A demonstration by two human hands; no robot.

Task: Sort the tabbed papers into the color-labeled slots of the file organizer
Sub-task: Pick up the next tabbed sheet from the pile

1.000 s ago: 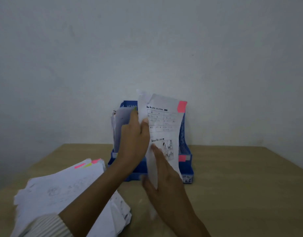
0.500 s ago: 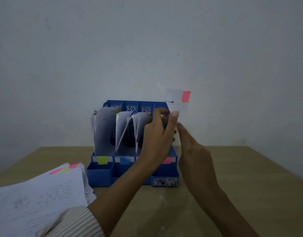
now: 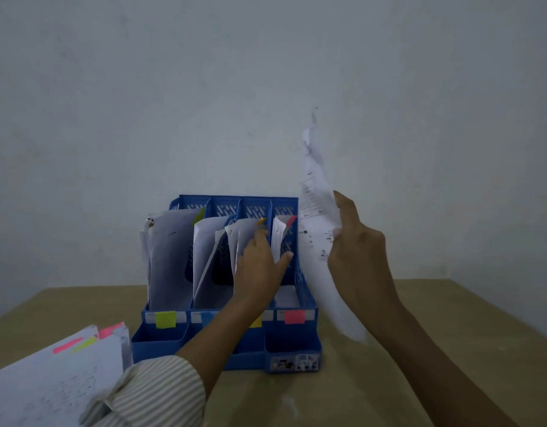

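Now the right hand (image 3: 357, 254) grips a printed sheet (image 3: 318, 229), held upright just right of the blue file organizer (image 3: 226, 303) on the counter (image 3: 420, 349). Left hand (image 3: 259, 263), fingers spread and relaxed, rests against the papers standing in the third slot, thumb reaching toward the far-right slot with the pink label (image 3: 294, 316). Yellow-green label (image 3: 165, 319) marks the leftmost slot. Near left, a pile of tabbed papers (image 3: 50, 380) lies on the counter.
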